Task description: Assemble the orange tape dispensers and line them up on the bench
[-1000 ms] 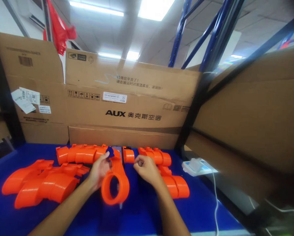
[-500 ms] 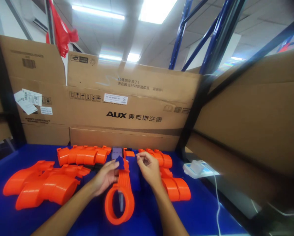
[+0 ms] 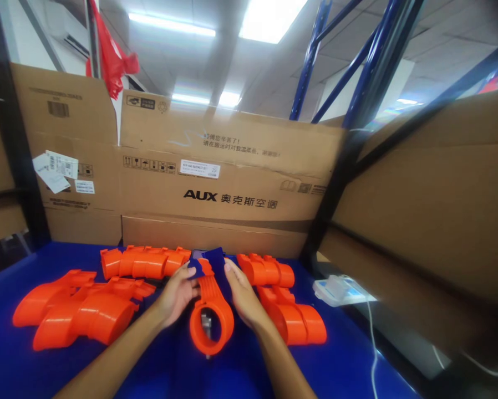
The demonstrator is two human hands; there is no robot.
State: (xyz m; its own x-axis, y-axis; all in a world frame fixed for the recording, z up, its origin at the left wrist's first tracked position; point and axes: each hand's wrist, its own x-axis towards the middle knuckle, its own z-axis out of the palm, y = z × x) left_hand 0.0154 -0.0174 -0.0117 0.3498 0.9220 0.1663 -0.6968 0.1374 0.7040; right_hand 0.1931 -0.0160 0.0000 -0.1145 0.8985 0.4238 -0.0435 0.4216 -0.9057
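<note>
Head view, left hand holding orange piece, right hand apparently pinching blue strip.

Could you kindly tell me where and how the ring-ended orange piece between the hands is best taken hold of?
I'd grip the ring, coming from the wearer's side: it extends below the left hand and right hand, its full circle exposed.
</note>
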